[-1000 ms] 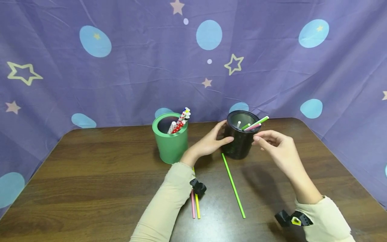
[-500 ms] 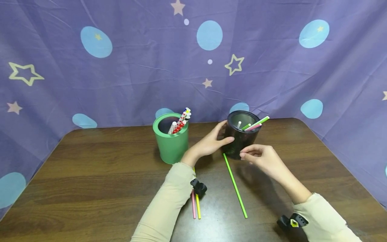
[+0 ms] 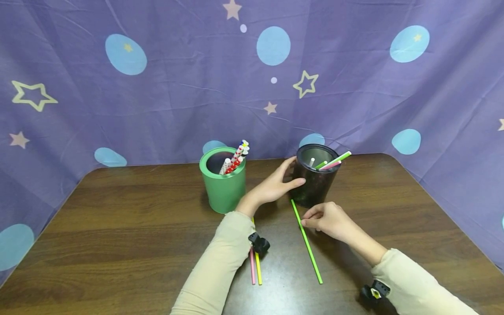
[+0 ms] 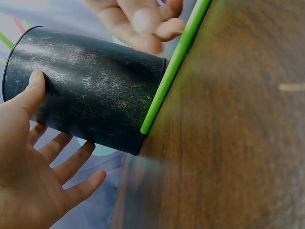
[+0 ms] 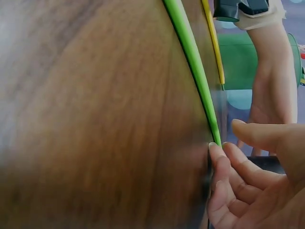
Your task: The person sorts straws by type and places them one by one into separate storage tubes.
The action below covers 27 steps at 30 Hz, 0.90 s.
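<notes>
My left hand (image 3: 275, 183) holds the side of a black can (image 3: 314, 186), thumb across its front and fingers spread along its left side. Several straws lean inside the can, among them a pink one (image 3: 330, 165) and a green-and-white one (image 3: 345, 155). On the table in front lies a bright green straw (image 3: 309, 247), its far end close to the can's base. My right hand (image 3: 330, 221) is low over the table, fingertips right at the upper part of this straw. In the right wrist view, the thumb (image 5: 257, 136) stands apart from the bent fingers.
A green can (image 3: 225, 192) with several patterned straws (image 3: 235, 161) stands left of the black one. A pink straw (image 3: 252, 267) and a yellow straw (image 3: 258, 269) lie partly hidden under the left forearm. A purple curtain (image 3: 177, 87) hangs behind the wooden table (image 3: 118, 236).
My right hand has come down from beside the black can's rim, moving left and toward me to the green straw. The left hand has stayed on the can.
</notes>
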Available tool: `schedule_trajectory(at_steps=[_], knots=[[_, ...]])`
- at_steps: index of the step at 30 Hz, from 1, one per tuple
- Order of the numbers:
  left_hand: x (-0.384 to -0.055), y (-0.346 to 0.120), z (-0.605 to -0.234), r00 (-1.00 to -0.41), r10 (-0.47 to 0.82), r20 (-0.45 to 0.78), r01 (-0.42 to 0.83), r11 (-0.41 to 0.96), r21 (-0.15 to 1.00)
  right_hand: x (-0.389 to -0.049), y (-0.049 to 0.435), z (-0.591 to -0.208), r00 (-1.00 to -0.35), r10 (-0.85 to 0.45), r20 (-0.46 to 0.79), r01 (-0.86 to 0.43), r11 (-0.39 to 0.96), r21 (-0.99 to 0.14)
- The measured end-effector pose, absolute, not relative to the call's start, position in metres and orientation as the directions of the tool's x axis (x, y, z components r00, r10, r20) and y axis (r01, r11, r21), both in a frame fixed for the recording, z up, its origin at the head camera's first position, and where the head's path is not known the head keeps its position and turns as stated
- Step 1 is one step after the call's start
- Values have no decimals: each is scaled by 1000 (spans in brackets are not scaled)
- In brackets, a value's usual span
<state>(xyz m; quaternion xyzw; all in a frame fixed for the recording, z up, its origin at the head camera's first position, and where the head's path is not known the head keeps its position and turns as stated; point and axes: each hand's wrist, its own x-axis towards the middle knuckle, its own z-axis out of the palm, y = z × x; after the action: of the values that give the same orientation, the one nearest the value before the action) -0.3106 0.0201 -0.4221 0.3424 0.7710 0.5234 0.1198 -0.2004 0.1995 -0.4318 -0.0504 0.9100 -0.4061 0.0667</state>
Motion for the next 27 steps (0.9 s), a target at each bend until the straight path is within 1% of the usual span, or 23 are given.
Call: schedule_trajectory(at_steps=[8, 17, 21, 24, 27], knots=[[-310, 20, -422, -739, 651, 176, 397, 209, 894, -211, 192, -435, -981, -161, -105, -46, 728, -684], [-312, 22, -424, -732, 657, 179, 400, 202, 894, -212, 188, -431, -983, -157, -91, -78, 818, -570], [-313, 22, -425, -739, 651, 176, 401, 215, 890, -213, 186, -430, -984, -157, -87, -91, 853, -514], [-314, 21, -425, -741, 649, 175, 401, 218, 890, -213, 185, -430, -983, -159, -94, -92, 861, -500], [-314, 21, -426, -739, 651, 173, 396, 212, 894, -212, 186, -429, -979, -170, -113, -90, 856, -509]])
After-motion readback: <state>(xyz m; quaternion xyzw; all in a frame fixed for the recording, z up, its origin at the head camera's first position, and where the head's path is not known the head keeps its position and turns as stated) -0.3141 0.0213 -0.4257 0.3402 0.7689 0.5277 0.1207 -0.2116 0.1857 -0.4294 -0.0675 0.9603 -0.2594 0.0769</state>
